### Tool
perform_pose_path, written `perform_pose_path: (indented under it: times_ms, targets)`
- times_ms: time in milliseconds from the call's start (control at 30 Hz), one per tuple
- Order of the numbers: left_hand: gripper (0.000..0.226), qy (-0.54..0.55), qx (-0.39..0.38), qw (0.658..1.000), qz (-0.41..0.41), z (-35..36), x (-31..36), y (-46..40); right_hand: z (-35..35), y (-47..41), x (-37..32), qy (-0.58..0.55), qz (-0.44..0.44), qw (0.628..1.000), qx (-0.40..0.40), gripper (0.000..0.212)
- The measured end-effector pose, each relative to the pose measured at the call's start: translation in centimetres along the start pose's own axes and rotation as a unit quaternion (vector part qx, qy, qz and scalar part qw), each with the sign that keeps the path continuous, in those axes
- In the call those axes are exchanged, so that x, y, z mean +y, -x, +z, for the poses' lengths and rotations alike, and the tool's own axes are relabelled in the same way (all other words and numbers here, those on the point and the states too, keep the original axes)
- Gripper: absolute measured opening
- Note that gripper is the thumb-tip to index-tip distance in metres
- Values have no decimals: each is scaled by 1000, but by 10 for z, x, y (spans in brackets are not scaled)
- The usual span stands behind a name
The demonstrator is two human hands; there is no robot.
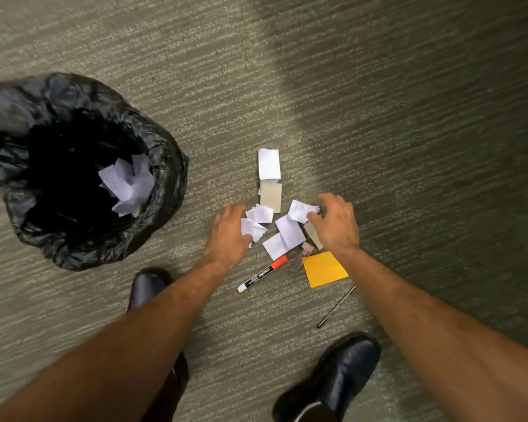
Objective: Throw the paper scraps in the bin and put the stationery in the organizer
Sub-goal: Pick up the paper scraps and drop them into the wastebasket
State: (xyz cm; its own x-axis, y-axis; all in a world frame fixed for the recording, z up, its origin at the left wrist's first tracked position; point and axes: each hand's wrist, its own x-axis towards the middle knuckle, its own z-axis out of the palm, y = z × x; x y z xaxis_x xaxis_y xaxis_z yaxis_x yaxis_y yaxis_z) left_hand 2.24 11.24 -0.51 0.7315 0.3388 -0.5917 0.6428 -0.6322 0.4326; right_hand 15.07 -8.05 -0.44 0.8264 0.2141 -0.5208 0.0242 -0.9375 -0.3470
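Note:
White paper scraps (pixel 288 236) lie scattered on the carpet in the middle of the view. My left hand (pixel 230 231) pinches a crumpled white scrap (pixel 252 228) at the pile's left side. At the right side, my right hand (pixel 336 222) closes its fingers on another crumpled white scrap (pixel 301 210). A white piece (pixel 269 163) and a tan piece (pixel 271 196) lie just beyond. A red-capped marker (pixel 262 274), a yellow sticky pad (pixel 323 269) and a thin black pen (pixel 336 306) lie near my feet. The bin (pixel 165 184) with a black liner stands at the left, holding several scraps (pixel 128 184).
My two black shoes (pixel 333 382) stand on the carpet at the bottom, one behind my left forearm. Grey-green carpet (pixel 409 117) covers the whole floor. No organizer is in view.

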Motion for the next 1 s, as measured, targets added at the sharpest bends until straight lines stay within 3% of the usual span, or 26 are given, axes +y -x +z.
perform_pose_path:
  times_ms: [100, 233, 333, 467, 567, 667, 767, 867, 933, 1000]
  targets:
    - [60, -58, 25, 998, 1, 16, -3, -8, 14, -9, 7, 19, -24, 1000, -9, 56]
    - [32, 13, 52, 998, -22, 16, -2, -8, 27, -16, 7, 49, -45, 998, -4, 63]
    - [23, 71, 41, 996, -22, 8, -5, -2, 32, -19, 6, 20, -52, 998, -12, 38]
    - [17, 74, 34, 997, -2, -11, -10, 5, 25, -17, -2, -122, 28, 991, -35, 2]
    - [18, 119, 23, 992, -17, -23, -9, 7, 16, -10, -7, -192, 54, 979, -53, 10]
    - [16, 126, 8, 992, -18, -30, -5, 4, 19, 5, -10, -114, 5, 989, -94, 11]
    - [13, 100, 13, 995, -26, -27, -2, -5, 36, 20, -14, 22, -55, 995, -81, 7]
    - [38, 87, 34, 995, -32, -23, 2, -18, 54, 26, -23, 131, -65, 988, -55, 6]
    - [43, 89, 46, 994, -34, -24, 4, -30, 61, 26, -29, 138, -51, 988, -49, 9]
    - [41, 82, 61, 994, -41, -24, 5, -45, 61, 23, -32, 63, -44, 997, -30, 19]
